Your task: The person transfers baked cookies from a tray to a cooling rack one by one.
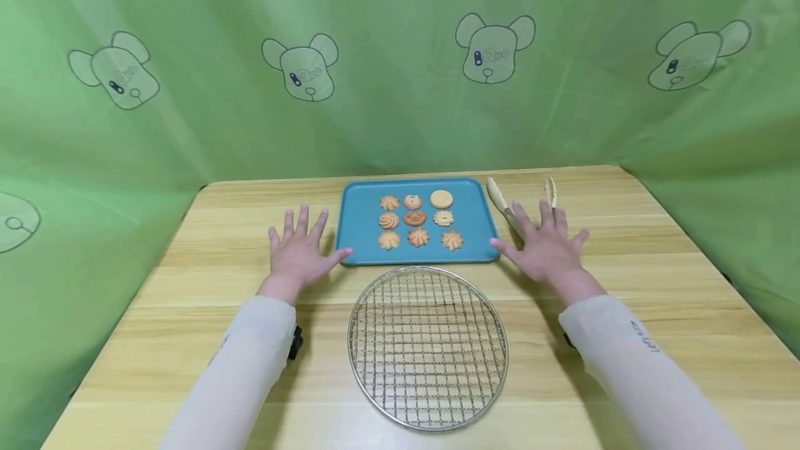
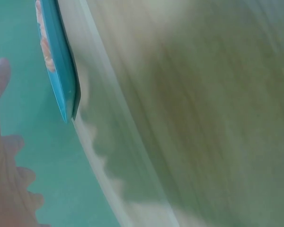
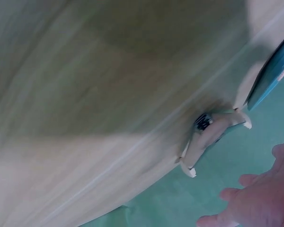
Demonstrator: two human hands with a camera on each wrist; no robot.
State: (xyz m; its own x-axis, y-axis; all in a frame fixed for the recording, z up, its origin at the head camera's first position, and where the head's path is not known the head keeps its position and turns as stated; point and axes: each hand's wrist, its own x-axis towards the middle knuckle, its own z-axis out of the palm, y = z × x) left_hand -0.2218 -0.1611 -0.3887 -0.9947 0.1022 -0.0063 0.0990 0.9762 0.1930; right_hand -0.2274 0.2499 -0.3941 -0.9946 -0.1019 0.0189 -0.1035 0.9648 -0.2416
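Both hands are held up with fingers spread, palms down, and neither holds anything. My left hand (image 1: 298, 255) is at the left side of a blue tray (image 1: 359, 221), its thumb overlapping the tray's near left corner in the head view. At the opposite corner is my right hand (image 1: 548, 248), partly covering a pair of tongs (image 1: 498, 195) with pale tips. In the right wrist view the tongs (image 3: 212, 135) lie on the table beyond that hand. Several cookies (image 1: 415, 218) of different shapes sit in rows on the tray.
A round wire rack (image 1: 507, 346) lies flat between the forearms, just in front of the tray. The wooden table (image 1: 212, 242) ends at a green curtain (image 1: 400, 123) printed with bear heads, which surrounds its back and sides.
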